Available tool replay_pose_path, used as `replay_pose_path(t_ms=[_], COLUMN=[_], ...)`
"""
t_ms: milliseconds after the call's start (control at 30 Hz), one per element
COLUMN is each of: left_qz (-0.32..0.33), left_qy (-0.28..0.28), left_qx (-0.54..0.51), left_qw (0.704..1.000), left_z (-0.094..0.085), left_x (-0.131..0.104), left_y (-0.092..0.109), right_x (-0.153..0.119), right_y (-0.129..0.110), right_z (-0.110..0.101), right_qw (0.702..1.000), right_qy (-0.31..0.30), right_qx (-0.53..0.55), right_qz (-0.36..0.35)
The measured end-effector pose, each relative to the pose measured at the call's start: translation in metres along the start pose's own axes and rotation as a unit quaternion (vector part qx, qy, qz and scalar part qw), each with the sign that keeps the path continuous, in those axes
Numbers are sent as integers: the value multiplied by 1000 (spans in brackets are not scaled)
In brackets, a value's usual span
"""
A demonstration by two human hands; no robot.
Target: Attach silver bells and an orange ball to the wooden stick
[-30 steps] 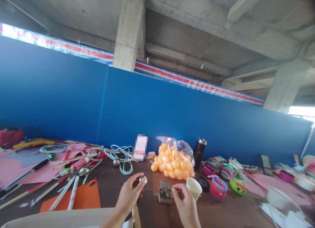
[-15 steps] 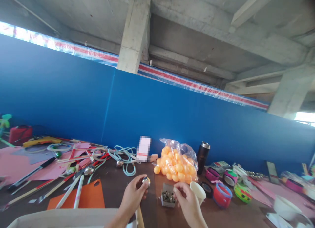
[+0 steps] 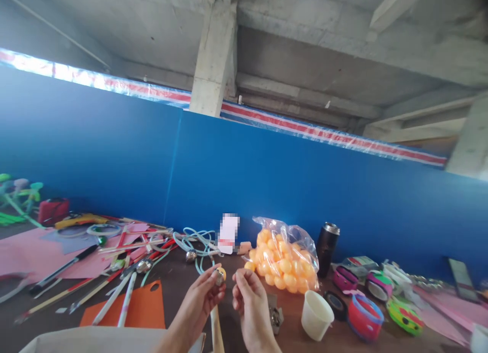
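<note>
A small shiny metal ball [image 3: 220, 277] is pinched between the thumb and fingers of my left hand [image 3: 204, 297]. Close beside it on the right, my right hand [image 3: 248, 297] has its fingertips pressed together; whatever they hold is too small to name. Partly behind my right hand is a small box [image 3: 276, 315] of little metal pieces. A white cup [image 3: 316, 315] stands to the right of the box. Beyond my hands lies a clear bag of orange balls [image 3: 284, 261], with one ball at its left edge.
At the left, an orange sheet [image 3: 147, 307], white sticks and brushes lie near pink paper [image 3: 23, 251]. Blue tubing [image 3: 190, 236] and a propped phone [image 3: 229, 233] are further back. A black bottle [image 3: 328, 246] and tape rolls [image 3: 365, 316] stand at the right.
My right hand has moved left from the small box to beside my left hand, its fingertips now near the metal ball. The camera view has shifted slightly left.
</note>
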State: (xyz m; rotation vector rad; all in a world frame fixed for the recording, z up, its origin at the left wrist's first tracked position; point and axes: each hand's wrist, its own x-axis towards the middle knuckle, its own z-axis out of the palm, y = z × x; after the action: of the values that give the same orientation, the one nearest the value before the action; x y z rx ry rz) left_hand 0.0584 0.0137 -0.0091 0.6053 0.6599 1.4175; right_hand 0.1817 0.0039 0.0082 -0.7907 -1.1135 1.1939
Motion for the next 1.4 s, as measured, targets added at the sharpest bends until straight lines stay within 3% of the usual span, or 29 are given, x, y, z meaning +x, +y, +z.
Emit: replay_pose_path(t_ms=[267, 700, 1100, 1400], left_qz=[14, 9, -15, -5], left_qy=[-61, -36, -45, -47], left_qx=[-39, 51, 50, 60], left_qw=[997, 998, 998, 997], left_z=[0, 0, 5, 1], left_x=[-5, -9, -17, -12], left_y=[-2, 0, 7, 2], right_x=[-16, -16, -17, -16], right_y=[26, 15, 10, 14], right_z=[-6, -5, -3, -7], right_qw=[998, 992, 991, 987], right_qy=[-43, -47, -40, -34], right_qx=[-1, 89, 112, 127], right_qz=[46, 75, 63, 94])
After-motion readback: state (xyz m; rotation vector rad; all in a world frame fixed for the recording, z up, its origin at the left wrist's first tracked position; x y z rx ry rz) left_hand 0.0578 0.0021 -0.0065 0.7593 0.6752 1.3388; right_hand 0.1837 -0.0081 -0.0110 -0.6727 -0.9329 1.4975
